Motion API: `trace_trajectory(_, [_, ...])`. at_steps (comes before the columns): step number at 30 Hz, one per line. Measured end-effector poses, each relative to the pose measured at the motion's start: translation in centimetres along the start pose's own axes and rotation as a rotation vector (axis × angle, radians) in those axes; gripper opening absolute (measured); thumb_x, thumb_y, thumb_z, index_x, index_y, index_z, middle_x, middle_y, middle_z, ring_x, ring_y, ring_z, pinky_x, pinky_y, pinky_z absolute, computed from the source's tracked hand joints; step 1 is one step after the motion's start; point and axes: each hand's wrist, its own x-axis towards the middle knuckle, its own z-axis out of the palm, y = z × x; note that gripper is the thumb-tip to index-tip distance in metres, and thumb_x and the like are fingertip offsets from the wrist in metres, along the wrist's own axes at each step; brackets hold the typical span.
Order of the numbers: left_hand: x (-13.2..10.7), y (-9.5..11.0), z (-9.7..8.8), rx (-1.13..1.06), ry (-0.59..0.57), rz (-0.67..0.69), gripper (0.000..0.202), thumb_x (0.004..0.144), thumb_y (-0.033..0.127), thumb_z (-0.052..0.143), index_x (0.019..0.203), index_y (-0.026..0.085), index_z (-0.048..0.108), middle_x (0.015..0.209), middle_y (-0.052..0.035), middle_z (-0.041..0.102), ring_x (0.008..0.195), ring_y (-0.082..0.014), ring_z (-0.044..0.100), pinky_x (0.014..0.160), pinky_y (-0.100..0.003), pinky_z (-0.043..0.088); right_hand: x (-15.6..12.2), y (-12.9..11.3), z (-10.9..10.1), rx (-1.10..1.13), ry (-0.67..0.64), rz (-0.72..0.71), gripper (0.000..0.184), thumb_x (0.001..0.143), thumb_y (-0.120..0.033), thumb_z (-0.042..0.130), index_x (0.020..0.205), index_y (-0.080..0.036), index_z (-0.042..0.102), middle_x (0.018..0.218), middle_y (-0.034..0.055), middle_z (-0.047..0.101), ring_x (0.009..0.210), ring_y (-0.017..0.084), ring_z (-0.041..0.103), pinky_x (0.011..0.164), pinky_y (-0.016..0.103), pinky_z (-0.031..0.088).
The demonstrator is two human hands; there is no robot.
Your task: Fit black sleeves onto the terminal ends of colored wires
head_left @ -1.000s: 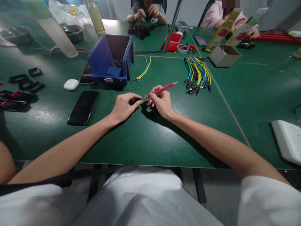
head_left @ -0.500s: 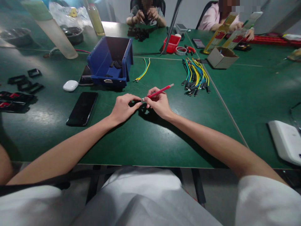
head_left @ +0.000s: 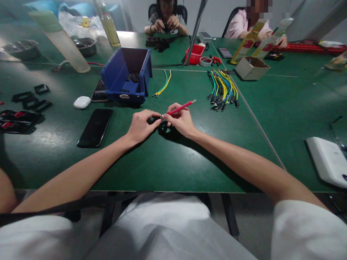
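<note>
My right hand point(head_left: 180, 120) is closed around a slim red pen-shaped tool point(head_left: 181, 108), held slanted with its pale end pointing up and right. The tool's lower end reaches the fingertips of my left hand point(head_left: 143, 124). Thumb and forefinger of that hand pinch together on something small, mostly covered by the fingers. Beyond my hands, a yellow and a green wire point(head_left: 164, 85) with metal ends lie on the green table point(head_left: 162, 166). To their right is a bundle of yellow, green and blue wires point(head_left: 222, 86) with black ends.
A blue bin point(head_left: 126, 74) holding a few dark pieces stands beyond my left hand. A black phone point(head_left: 95, 128), white earbud case point(head_left: 82, 102) and black frames point(head_left: 29, 99) lie left. Right are a small carton point(head_left: 252, 68) and white device point(head_left: 326, 160). Two people sit opposite.
The view has shifted slightly, with the table's far side lower in the picture. Both hands keep nearly the same pose, still together at the tool's lower end.
</note>
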Motion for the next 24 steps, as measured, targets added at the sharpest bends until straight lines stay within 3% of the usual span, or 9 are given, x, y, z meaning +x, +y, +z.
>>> trace_trajectory(7, [0.05,-0.21,-0.01,-0.022,0.007,-0.012,0.021,0.084,0.037,0.069,0.093,0.02,0.075,0.09,-0.0059,0.076,0.078,-0.0183,0.068,0.072,-0.029,0.052,0.1,0.25,-0.23,-0.049,-0.007,0.029,0.036,0.071,-0.043,0.079,0.083,-0.019,0.055,0.067,-0.0048,0.06,0.053,0.008,0.059,0.05,0.02,0.048])
trace_trajectory(15, [0.05,-0.18,-0.04,-0.005,0.034,0.001,0.021,0.083,0.035,0.069,0.092,0.017,0.075,0.089,-0.006,0.076,0.075,-0.0176,0.067,0.071,-0.029,0.052,0.08,0.26,-0.14,-0.036,-0.029,-0.01,0.023,0.074,-0.032,0.077,0.081,-0.016,0.062,0.07,-0.0016,0.064,0.055,0.009,0.06,0.052,0.021,0.05])
trace_trajectory(24, [-0.09,-0.19,-0.05,0.012,0.071,0.023,0.018,0.081,0.033,0.07,0.091,0.018,0.073,0.086,-0.0046,0.075,0.073,-0.0175,0.067,0.073,-0.031,0.054,0.07,-0.19,0.04,-0.099,0.0,0.041,0.022,0.072,-0.034,0.077,0.079,-0.016,0.065,0.069,-0.0004,0.066,0.056,0.01,0.06,0.053,0.023,0.051])
